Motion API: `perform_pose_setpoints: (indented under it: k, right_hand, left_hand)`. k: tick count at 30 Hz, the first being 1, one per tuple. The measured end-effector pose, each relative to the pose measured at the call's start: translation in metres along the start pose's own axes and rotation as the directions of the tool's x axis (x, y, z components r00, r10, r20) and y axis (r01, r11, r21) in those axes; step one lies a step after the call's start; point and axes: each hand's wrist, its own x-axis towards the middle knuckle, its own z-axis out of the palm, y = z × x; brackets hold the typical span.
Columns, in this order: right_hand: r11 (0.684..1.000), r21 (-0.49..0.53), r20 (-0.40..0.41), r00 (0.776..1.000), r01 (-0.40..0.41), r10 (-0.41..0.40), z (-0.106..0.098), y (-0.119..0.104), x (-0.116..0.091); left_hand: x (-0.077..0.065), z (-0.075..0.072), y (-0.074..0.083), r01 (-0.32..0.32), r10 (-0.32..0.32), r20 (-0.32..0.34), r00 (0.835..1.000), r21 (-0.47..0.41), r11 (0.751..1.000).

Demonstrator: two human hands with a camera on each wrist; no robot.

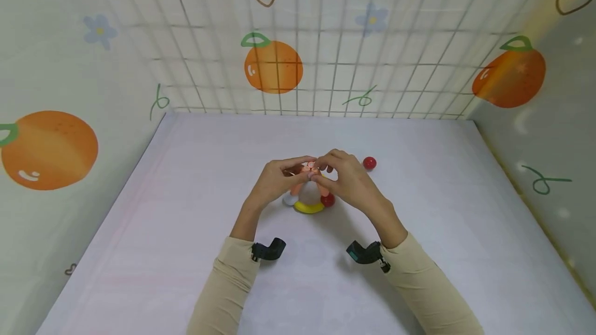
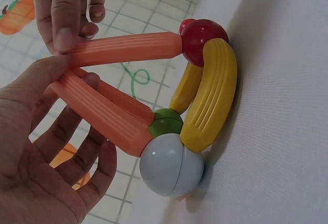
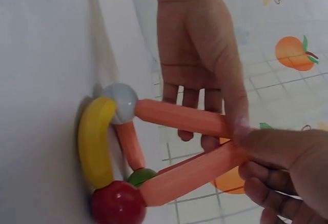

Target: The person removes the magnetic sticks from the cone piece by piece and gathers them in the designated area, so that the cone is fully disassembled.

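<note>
A small toy frame of rods and balls stands on the table. Its base has curved yellow rods (image 2: 212, 98), a white ball (image 2: 171, 165), a red ball (image 1: 328, 200) and a green ball (image 2: 166, 122). Three straight ribbed orange rods (image 2: 125, 48) lean inward from the balls, their upper ends meeting at the top. My left hand (image 1: 274, 181) pinches these upper ends, thumb on the near side. From the right, my right hand (image 1: 351, 176) pinches the upper end of the rod above the red ball. Fingers partly hide the meeting point.
A loose red ball (image 1: 370, 163) lies on the white table (image 1: 195, 180) just beyond my right hand. Behind the table's far edge rises a wire grid (image 1: 326, 76) covered by a printed cloth. Side cloths flank the table left and right.
</note>
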Motion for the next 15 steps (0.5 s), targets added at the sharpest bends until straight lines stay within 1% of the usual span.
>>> perform_pose_setpoints:
  k: [5,8,10,11,15]
  right_hand:
    - [1.0,-0.017,-0.022,1.0,0.023,-0.023,0.003,0.003,-0.003]
    - [1.0,-0.019,-0.038,0.999,0.011,-0.011,0.002,0.003,-0.005]
    - [1.0,-0.02,-0.051,0.999,-0.001,0.0,0.0,0.003,-0.008]
    - [1.0,-0.018,-0.055,0.998,-0.006,0.005,-0.001,0.003,-0.009]
    - [0.999,-0.006,-0.061,0.998,-0.035,0.035,-0.007,0.002,-0.015]
  left_hand:
    - [-0.007,0.0,0.02,0.044,-0.044,0.008,0.999,-0.006,0.999]
    - [-0.009,-0.001,0.028,0.031,-0.031,0.008,0.999,-0.001,1.0]
    - [-0.008,0.0,0.029,0.024,-0.024,0.005,1.0,-0.004,1.0]
    - [-0.007,0.001,0.027,0.02,-0.02,0.002,1.0,-0.004,1.0]
    - [-0.001,0.003,0.013,0.021,-0.021,-0.007,1.0,-0.007,1.0]
